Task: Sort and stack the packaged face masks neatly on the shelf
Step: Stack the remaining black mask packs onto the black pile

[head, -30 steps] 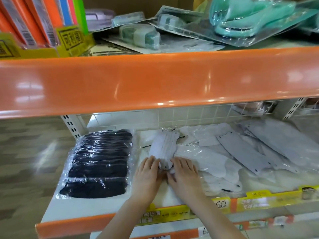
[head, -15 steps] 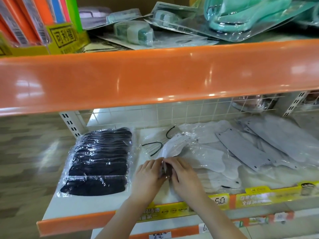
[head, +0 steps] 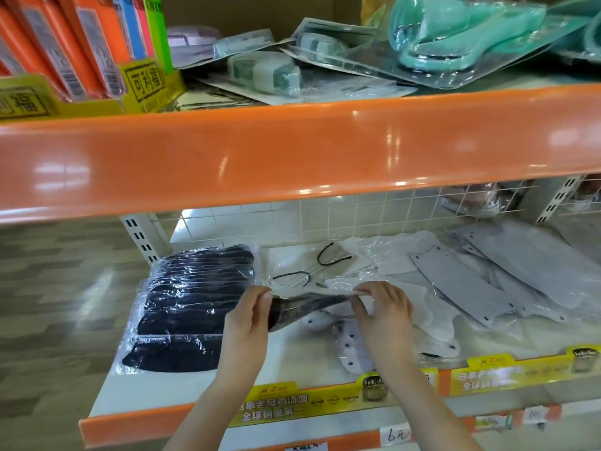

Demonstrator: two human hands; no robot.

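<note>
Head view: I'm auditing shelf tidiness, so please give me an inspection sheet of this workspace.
Surface: white shelf with orange front lip, price strips along it.
Job's things: black mask pack lies flat at left; white masks and grey masks lie loose and overlapping at right.
Clutter: loose clear wrap with black ear loops behind the hands.
Grippers: left hand and right hand pinch opposite ends of one mask packet, lifted off the shelf.
Cables: nothing seen.
Surroundings: upper shelf holds blister packs and orange boxes; wire grid behind.
</note>
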